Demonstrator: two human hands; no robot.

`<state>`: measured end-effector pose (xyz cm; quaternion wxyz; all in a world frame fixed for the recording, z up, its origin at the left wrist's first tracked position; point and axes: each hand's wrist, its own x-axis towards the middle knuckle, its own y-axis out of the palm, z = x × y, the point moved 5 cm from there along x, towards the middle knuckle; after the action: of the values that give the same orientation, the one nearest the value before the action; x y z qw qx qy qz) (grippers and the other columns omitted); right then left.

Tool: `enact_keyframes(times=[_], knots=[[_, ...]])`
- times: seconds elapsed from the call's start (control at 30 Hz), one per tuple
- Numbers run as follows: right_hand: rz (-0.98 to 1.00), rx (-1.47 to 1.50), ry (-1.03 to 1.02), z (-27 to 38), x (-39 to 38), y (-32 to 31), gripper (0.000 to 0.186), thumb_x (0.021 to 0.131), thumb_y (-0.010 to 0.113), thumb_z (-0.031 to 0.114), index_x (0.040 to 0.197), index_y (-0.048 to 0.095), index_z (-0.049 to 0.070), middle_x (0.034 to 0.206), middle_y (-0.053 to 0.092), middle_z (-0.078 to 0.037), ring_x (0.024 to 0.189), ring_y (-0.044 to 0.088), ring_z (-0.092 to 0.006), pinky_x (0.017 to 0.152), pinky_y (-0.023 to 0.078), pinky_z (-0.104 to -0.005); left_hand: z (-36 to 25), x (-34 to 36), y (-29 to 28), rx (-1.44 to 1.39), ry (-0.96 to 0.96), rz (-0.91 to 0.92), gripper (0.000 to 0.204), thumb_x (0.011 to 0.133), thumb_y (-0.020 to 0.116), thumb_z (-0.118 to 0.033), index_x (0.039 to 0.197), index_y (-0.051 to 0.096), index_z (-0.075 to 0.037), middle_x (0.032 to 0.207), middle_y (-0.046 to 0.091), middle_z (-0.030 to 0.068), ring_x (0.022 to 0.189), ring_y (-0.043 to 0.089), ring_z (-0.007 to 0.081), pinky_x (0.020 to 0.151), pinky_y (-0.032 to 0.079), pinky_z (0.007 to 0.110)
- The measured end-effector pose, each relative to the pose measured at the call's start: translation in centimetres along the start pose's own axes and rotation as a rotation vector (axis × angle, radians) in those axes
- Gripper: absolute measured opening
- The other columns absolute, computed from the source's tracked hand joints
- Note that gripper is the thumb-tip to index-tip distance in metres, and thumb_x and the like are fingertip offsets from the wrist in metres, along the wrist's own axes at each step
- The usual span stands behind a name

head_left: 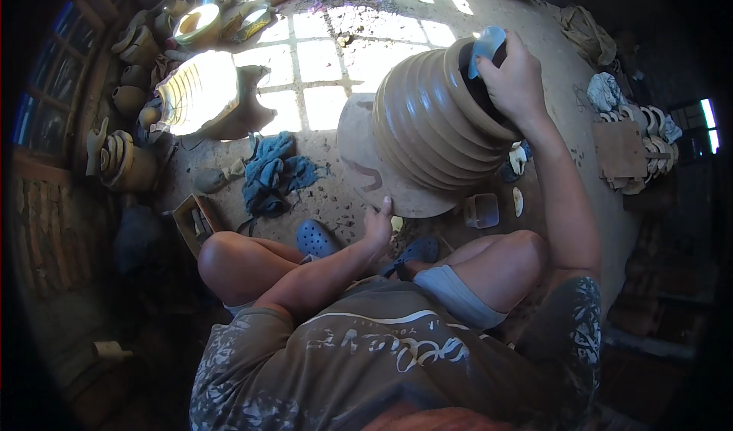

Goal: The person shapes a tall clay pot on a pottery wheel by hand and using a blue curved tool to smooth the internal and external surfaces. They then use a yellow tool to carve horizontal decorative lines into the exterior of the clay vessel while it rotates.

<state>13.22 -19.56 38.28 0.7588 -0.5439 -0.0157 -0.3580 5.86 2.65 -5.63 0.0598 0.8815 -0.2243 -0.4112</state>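
A large ridged brown clay pot stands in front of me on a round grey board. My right hand is at the pot's top rim, closed on a light-blue flexible piece, perhaps a scraper, against the mouth. The pot's dark inside is mostly hidden. My left hand grips the board's near edge, its thumb pointing up over the edge, the other fingers partly hidden.
Pots, a pale ridged piece and bowls line the left. A blue cloth, wooden box and plastic tub lie on the floor. Stacked pieces sit at right.
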Motion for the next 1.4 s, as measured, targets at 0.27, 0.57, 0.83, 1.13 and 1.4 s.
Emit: enact_keyframes(times=[0.27,0.57,0.83,1.13,1.4], knots=[[0.037,0.035,-0.020,-0.2,-0.3,0.4,0.036,0.084,0.066,0.018,0.114,0.059,0.000,0.092,0.070,-0.026,0.091,0.069,-0.0430,0.081,0.053,-0.0481,-12.3,3.6,-3.9,-0.010,0.151,-0.080,0.065,0.103,0.054,-0.046,0.140,0.041,0.005,0.135,0.057,0.0182,0.114,0.057,0.0257,0.100,0.045,0.041],[0.093,0.080,-0.051,0.2,-0.6,0.3,0.039,0.083,0.066,0.019,0.117,0.060,0.002,0.091,0.069,-0.027,0.090,0.069,-0.0439,0.078,0.053,-0.0491,-3.2,-3.4,0.9,-0.002,-0.117,0.079,0.072,0.107,0.030,-0.058,0.145,0.040,0.003,0.139,0.053,0.0189,0.125,0.053,0.0267,0.107,0.040,0.043],[0.114,0.068,-0.109,0.2,-1.2,0.4,0.028,0.085,0.069,0.014,0.107,0.061,-0.001,0.086,0.070,-0.018,0.078,0.069,-0.0256,0.075,0.052,-0.0374,-14.5,5.8,-4.0,0.020,0.153,0.020,0.070,0.107,0.032,-0.056,0.145,0.040,0.003,0.141,0.053,0.0213,0.128,0.054,0.0315,0.110,0.041,0.044],[0.181,0.088,-0.173,0.8,-1.6,-0.4,0.031,0.085,0.069,0.012,0.114,0.062,0.001,0.091,0.071,-0.019,0.082,0.070,-0.0290,0.078,0.053,-0.0374,-4.8,-4.8,1.5,0.037,-0.212,0.079,0.073,0.108,0.024,-0.056,0.151,0.033,0.002,0.151,0.045,0.0180,0.139,0.045,0.0282,0.116,0.035,0.043],[0.238,0.168,-0.287,1.0,-1.9,-1.3,0.033,0.081,0.066,0.011,0.114,0.063,0.006,0.094,0.068,-0.021,0.085,0.066,-0.0421,0.075,0.051,-0.0472,-15.0,5.1,-2.6,0.105,0.057,0.036,0.073,0.108,0.026,-0.055,0.150,0.033,0.005,0.149,0.045,0.0239,0.136,0.049,0.0313,0.115,0.038,0.043]])
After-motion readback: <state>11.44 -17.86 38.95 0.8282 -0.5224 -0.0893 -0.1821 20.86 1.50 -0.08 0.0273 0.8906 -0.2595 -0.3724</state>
